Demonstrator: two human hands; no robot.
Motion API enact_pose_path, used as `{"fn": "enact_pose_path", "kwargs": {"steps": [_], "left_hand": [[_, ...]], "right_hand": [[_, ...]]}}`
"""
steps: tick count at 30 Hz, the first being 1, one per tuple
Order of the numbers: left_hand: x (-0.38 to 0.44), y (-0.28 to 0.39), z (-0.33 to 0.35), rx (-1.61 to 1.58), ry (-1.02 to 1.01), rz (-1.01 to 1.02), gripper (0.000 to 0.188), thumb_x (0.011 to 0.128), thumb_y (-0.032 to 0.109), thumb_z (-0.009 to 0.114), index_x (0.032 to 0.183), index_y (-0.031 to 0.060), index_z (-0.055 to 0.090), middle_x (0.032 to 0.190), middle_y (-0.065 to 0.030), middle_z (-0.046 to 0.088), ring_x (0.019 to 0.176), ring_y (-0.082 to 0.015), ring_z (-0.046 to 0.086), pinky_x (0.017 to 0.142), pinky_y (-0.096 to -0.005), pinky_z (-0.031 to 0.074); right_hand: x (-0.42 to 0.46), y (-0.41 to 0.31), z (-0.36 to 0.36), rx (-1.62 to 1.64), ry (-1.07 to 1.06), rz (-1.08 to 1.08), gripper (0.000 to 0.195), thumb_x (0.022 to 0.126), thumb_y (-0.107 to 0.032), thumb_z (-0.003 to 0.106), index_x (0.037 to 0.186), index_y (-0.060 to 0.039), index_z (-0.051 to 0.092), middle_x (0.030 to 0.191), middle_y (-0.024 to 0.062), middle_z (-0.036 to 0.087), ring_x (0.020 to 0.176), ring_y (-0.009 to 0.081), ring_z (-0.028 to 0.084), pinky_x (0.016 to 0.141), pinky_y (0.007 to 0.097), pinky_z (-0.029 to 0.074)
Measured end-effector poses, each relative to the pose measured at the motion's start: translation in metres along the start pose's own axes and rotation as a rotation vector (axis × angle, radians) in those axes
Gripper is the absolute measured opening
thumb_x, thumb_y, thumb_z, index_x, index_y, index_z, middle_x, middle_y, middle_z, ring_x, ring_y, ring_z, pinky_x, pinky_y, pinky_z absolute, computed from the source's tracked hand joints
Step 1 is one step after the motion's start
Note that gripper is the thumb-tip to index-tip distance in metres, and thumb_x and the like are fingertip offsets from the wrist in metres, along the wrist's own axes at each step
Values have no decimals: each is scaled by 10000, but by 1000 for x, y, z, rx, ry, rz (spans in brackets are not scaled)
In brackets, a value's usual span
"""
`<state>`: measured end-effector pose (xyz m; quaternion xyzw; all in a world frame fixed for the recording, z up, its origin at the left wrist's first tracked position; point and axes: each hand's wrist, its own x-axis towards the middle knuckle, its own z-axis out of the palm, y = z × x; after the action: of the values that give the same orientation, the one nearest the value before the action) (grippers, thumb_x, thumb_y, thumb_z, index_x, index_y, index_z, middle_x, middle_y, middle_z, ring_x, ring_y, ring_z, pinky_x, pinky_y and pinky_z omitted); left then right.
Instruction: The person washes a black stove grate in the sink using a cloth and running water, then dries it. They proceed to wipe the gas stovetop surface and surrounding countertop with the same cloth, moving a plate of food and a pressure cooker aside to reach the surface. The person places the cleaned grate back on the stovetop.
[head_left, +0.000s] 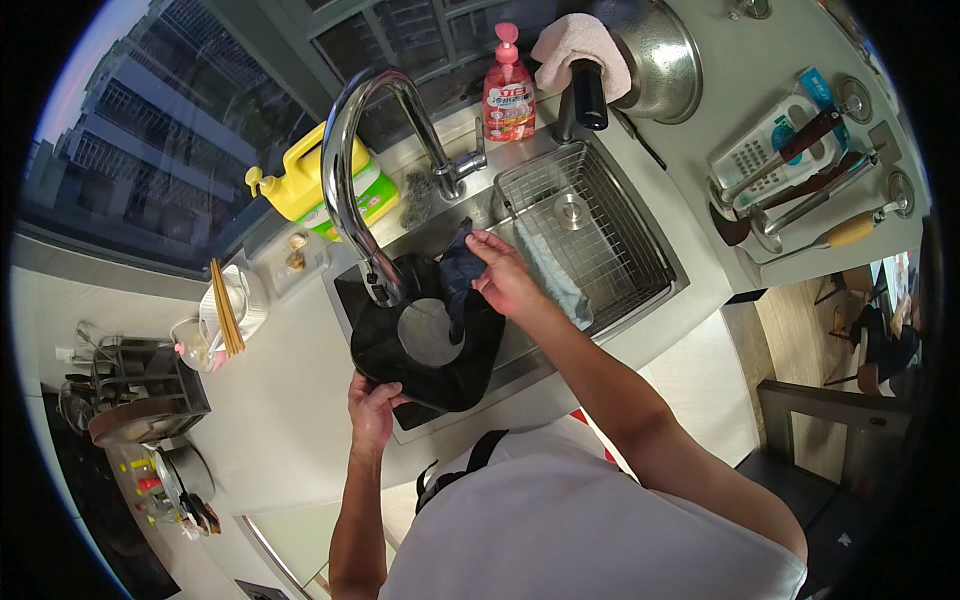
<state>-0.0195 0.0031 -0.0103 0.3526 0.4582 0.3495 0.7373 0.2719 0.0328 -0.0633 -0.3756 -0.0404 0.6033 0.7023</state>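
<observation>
A black, rounded-square basin sits tilted over the left part of the sink, below the chrome faucet. My left hand grips its near left rim, thumb on top. Inside the basin is a round grey area; whether it is water or the bottom I cannot tell. My right hand pinches a wet-looking dark blue cloth above the basin's far right side. The cloth's lower end hangs down into the basin.
A wire basket with a pale cloth over its edge fills the right sink bowl. Behind stand a yellow jug, a steel wool scrubber and a red pump bottle. Kitchen utensils lie right; chopsticks lie left.
</observation>
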Motion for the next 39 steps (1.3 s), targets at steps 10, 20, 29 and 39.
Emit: {"fn": "enact_pose_path", "kwargs": {"steps": [10,20,29,39], "left_hand": [[-15,-12,19,-3,43,29,400,766,-83,588,1147,33,554,977,-87,663,814,-200,683,661,-344,623],[-12,-11,8,58,84,74,418,768,-57,593,1171,49,557,1003,-64,647,835,-179,664,673,-329,614],[-18,-13,9,99,45,64,433,779,-60,578,1198,39,538,1055,-91,647,854,-195,671,691,-338,621],[-12,1,-3,43,104,71,378,800,-71,581,1160,32,532,985,-77,637,820,-174,662,699,-333,619]], "right_hand": [[-17,57,-4,-1659,-159,-718,540,758,-110,742,1260,-17,564,1247,154,477,1104,368,486,923,425,461],[-19,82,-12,-1600,-471,-546,313,779,-40,592,1082,4,656,1074,173,503,1050,369,506,925,429,439],[8,51,-48,-1645,-362,-368,229,799,-144,636,948,27,666,1024,256,554,947,430,589,862,484,497],[5,2,0,-807,-212,-132,182,869,-36,584,1013,-48,696,822,0,621,739,91,519,666,249,444]]}}
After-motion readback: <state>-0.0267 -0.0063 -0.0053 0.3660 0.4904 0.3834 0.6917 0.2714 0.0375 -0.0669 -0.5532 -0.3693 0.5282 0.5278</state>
